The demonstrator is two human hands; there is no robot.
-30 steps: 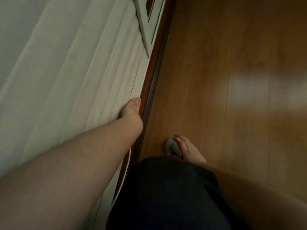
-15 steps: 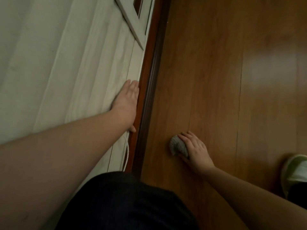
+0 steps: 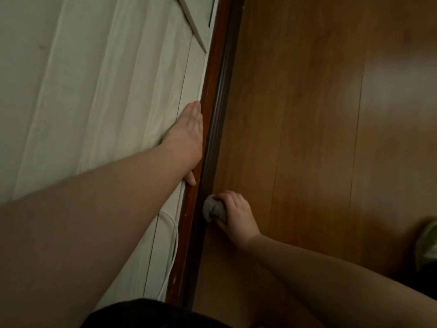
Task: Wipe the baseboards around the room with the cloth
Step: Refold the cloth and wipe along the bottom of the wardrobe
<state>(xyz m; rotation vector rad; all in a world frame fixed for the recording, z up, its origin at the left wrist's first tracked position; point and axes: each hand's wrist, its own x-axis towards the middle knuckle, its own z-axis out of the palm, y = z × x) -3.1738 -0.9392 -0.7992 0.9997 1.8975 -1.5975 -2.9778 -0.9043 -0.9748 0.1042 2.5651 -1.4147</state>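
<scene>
Cloth [image 3: 214, 211], grey and bunched, sits pinched in the right hand [image 3: 236, 215] and pressed against the dark lower strip of the baseboard [image 3: 214, 110], where it meets the floor [image 3: 307, 138]. Left hand [image 3: 186, 136] lies flat, fingers straight, on the pale wall [image 3: 94, 79] just above the trim, holding nothing. White cable [image 3: 173, 242] hangs beside the baseboard's top edge; a careless stroke could snag it, and the small wad may miss the upper red-brown face.
</scene>
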